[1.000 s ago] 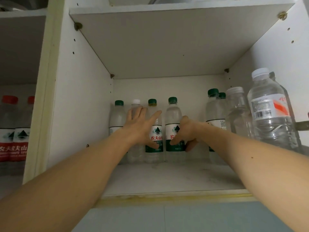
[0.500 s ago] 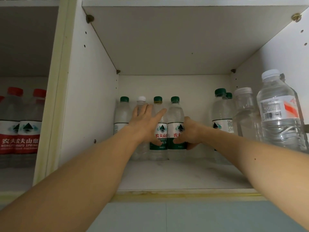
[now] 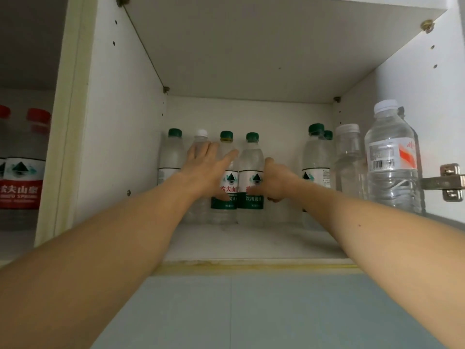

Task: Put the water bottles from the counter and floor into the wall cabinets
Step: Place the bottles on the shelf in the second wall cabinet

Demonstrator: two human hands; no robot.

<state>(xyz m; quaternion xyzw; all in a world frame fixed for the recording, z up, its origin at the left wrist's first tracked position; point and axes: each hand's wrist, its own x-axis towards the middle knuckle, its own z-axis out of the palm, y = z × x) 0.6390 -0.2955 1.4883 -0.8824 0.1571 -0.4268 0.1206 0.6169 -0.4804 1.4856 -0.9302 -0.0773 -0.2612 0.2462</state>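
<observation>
1. Compared with half a second ago, both hands sit at almost the same place among the bottles; mainly the view comes a little closer and turns slightly, so the red-capped bottles (image 3: 24, 172) in the left cabinet slide toward the edge.
2. Nearest, the two forearms reach up over the front edge of the shelf (image 3: 251, 245), whose front part is bare.
3. On the right side, near the front, stand a big white-capped bottle (image 3: 391, 162) and a clear bottle (image 3: 349, 159) just beside it.
4. Farther in, the left hand (image 3: 206, 170) lies flat with fingers spread and loose against the white-capped bottle (image 3: 200, 147) and the green-capped bottle (image 3: 226, 177); it presses, it does not grip.
5. The right hand (image 3: 278, 182) has its fingers curled around the right side of the next green-capped bottle (image 3: 251, 182), with the thumb in front on the label.
6. The step, as I judge, is to push this row tightly together at the back wall. Push low, near the labels, not at the caps, so that no bottle tips.
7. Move both hands slowly and together, toward the left wall bottle (image 3: 171, 157), and keep the gap before the two right green-capped bottles (image 3: 315, 159) free for more.
</observation>
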